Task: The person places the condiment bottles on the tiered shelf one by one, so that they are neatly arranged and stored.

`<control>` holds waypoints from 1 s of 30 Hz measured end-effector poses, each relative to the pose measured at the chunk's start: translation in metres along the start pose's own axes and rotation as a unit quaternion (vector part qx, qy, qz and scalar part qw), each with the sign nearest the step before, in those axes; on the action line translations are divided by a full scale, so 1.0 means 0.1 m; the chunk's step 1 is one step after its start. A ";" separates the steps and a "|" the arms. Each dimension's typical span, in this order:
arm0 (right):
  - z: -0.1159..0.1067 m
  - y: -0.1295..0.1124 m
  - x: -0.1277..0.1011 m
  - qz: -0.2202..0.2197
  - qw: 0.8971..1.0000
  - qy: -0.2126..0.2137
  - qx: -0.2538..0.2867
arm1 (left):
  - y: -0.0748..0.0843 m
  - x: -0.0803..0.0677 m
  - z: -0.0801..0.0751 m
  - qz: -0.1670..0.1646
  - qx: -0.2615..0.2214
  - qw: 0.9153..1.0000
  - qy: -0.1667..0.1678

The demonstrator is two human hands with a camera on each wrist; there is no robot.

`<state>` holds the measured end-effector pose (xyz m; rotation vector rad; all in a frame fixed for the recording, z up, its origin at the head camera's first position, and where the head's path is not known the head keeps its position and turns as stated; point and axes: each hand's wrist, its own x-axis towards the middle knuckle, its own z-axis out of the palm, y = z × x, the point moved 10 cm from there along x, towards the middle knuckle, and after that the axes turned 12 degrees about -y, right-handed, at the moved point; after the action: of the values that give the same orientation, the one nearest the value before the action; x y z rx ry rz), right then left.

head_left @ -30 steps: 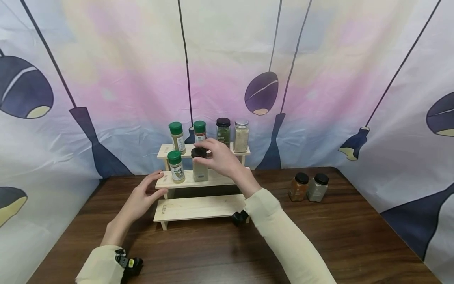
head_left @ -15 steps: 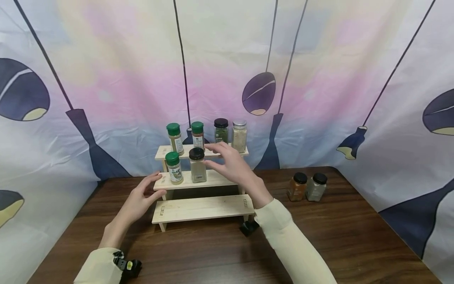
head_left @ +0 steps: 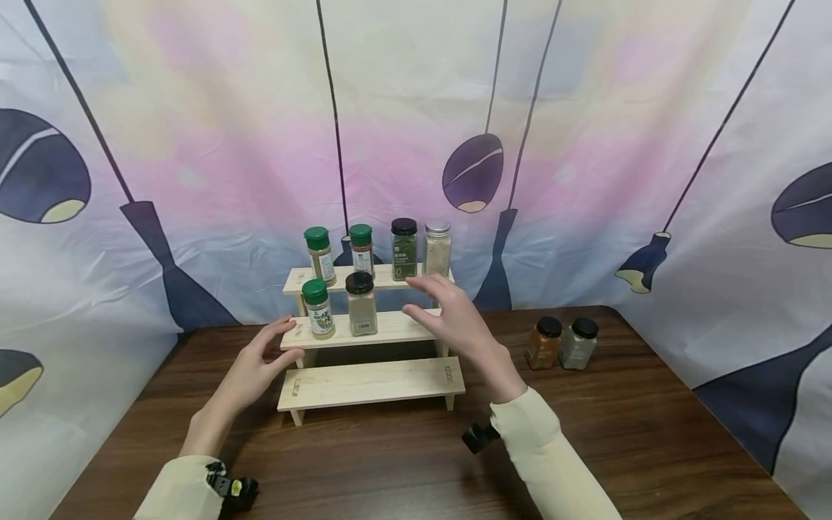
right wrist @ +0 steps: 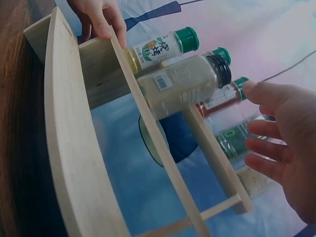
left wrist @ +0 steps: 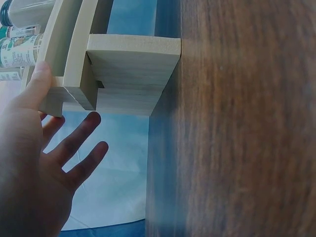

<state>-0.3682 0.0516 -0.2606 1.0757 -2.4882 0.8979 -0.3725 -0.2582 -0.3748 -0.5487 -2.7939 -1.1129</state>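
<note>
A three-step wooden spice rack (head_left: 372,383) stands on the table. My left hand (head_left: 250,368) holds the left end of its middle step, thumb in front and index finger behind; the other fingers extend freely in the left wrist view. On that step stand a green-capped spice shaker (head_left: 321,314) and a black-capped glass spice jar (head_left: 362,310), side by side. My right hand (head_left: 458,318), fingers loosely bent and holding nothing, hovers over the right end of the middle step. In the right wrist view the black-capped jar (right wrist: 180,84) is apart from the fingertips.
Along the top step stand two green-capped shakers (head_left: 321,263), a black-capped jar of green flakes (head_left: 404,253) and a silver-capped jar (head_left: 438,249). An orange spice jar (head_left: 544,345) and a grey one (head_left: 578,347) stand on the table at right. A printed cloth (head_left: 390,108) hangs behind.
My right hand has let go of the black-capped jar on the middle step and moved to the right, away from it. The left hand stays at the rack's left end.
</note>
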 end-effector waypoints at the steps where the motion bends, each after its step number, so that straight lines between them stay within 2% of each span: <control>1: -0.01 0.02 -0.02 0.003 1.000 0.002 -0.002 | 0.00 0.00 0.00 0.000 0.000 1.000 0.000; 21: -0.03 0.31 -0.40 0.038 0.999 0.011 -0.012 | -0.01 -0.01 0.01 -0.001 -0.001 1.000 -0.003; 30: -0.05 0.35 -0.46 0.028 0.999 0.016 -0.018 | -0.01 -0.01 0.02 -0.007 -0.005 1.000 -0.006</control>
<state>-0.3628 0.0989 -0.2941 0.9774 -2.5090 0.8768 -0.3724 -0.2581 -0.3771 -0.5390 -2.8098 -1.1300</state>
